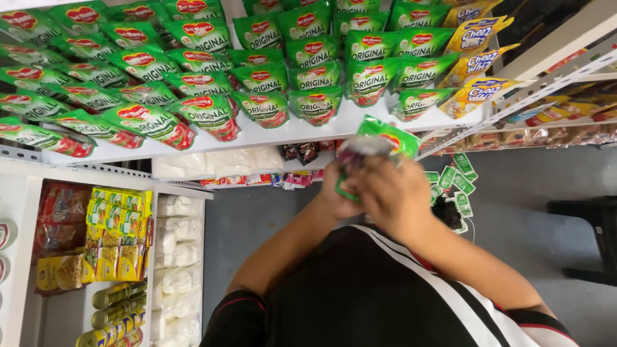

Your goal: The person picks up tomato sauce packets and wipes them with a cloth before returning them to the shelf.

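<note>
Both my hands are raised together in front of my chest, gripping one green sauce pouch with a red label. My left hand grips its lower left side. My right hand covers its lower right part, and the pouch's top sticks out above my fingers, blurred. Just beyond it is a white shelf packed with rows of the same green pouches.
Yellow snack packets stand at the shelf's right end. Lower shelves at left hold white bags, yellow packets and tins. Several small green sachets lie on the grey floor to my right, near a dark stool.
</note>
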